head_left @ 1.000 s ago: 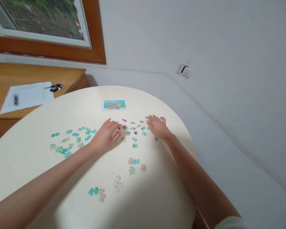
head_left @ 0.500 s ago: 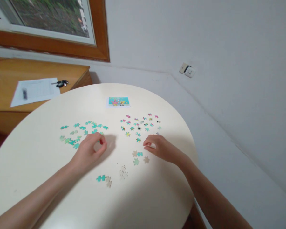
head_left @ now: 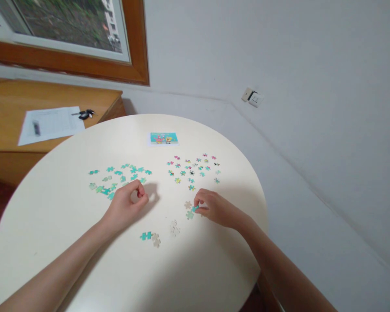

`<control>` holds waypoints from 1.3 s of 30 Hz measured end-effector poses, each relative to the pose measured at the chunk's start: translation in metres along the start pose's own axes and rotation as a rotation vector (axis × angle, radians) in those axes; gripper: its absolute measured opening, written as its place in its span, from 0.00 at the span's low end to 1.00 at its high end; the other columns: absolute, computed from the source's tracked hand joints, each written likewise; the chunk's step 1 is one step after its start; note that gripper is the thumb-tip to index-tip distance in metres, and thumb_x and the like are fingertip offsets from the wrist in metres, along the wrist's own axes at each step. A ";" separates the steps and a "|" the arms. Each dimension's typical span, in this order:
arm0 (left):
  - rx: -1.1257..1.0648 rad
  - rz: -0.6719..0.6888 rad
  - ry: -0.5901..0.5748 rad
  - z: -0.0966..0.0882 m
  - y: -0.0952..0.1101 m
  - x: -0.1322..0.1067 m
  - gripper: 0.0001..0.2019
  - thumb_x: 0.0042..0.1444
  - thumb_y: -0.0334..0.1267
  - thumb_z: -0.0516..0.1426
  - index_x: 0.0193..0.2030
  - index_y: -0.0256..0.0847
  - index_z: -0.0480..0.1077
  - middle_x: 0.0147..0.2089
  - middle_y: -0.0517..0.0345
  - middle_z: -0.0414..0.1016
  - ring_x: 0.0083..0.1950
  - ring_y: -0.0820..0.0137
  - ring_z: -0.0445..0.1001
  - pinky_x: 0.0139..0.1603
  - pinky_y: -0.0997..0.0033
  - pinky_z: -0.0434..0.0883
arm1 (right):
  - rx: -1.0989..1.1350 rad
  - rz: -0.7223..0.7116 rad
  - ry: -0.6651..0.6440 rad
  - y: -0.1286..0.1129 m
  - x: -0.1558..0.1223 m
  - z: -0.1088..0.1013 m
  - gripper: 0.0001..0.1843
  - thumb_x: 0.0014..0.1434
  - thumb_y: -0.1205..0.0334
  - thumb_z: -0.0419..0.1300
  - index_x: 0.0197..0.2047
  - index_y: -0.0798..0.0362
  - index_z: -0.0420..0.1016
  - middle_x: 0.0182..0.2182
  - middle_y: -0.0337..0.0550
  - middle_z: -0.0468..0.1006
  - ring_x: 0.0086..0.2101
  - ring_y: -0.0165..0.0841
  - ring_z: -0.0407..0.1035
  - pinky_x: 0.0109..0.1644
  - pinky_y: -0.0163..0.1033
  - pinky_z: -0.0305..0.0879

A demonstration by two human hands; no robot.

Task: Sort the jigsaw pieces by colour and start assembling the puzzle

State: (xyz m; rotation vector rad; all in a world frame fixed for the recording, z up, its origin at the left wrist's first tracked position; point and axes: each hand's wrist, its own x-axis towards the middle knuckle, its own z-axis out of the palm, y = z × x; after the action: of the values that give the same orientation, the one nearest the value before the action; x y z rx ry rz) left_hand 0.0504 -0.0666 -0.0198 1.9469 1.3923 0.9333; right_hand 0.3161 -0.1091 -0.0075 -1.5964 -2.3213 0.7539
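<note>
1. The right hand has its grip nearly closed, thumb and forefinger pinching a teal jigsaw piece on the near right part of the round counter; whether the piece is lifted, I cannot tell.
2. Crowding that grip are a light green jigsaw piece and a beige jigsaw piece; another piece is partly hidden under the fingers.
3. The left hand has its grip curled into a loop; whether it has hold of anything, I cannot tell. It partly blocks the near edge of the green-and-teal pieces.
4. Multicoloured pieces lie scattered beyond the right hand, with a SpongeBob picture card farther back.
5. Between the forearms, nearer the viewer, are pale pieces and a teal pair beside beige ones.
6. On the left, a wooden side unit bears paper and keys.
</note>
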 end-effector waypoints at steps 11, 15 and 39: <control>-0.084 0.002 0.270 -0.036 -0.027 0.024 0.08 0.46 0.44 0.54 0.24 0.42 0.62 0.23 0.63 0.65 0.28 0.72 0.65 0.29 0.73 0.64 | 0.157 0.042 0.067 -0.002 0.013 -0.009 0.05 0.56 0.68 0.56 0.33 0.55 0.74 0.28 0.41 0.76 0.30 0.28 0.68 0.37 0.33 0.62; -0.122 -0.115 0.476 -0.054 -0.061 0.039 0.08 0.47 0.42 0.55 0.24 0.42 0.63 0.23 0.63 0.65 0.26 0.73 0.64 0.28 0.73 0.63 | 0.158 -0.046 0.162 -0.017 0.040 -0.013 0.08 0.57 0.67 0.55 0.35 0.54 0.76 0.34 0.43 0.79 0.34 0.30 0.70 0.41 0.36 0.63; -0.075 -0.161 0.460 -0.052 -0.054 0.041 0.07 0.45 0.39 0.53 0.20 0.42 0.61 0.20 0.64 0.63 0.24 0.73 0.63 0.29 0.72 0.63 | 0.198 0.014 -0.155 -0.098 0.124 0.052 0.05 0.52 0.73 0.61 0.29 0.54 0.73 0.26 0.38 0.77 0.28 0.26 0.69 0.32 0.30 0.60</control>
State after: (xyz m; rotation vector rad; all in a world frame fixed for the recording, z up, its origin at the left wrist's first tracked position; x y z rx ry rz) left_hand -0.0125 -0.0084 -0.0215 1.5953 1.7050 1.3908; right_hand 0.1662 -0.0374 -0.0115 -1.5175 -2.2565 1.1095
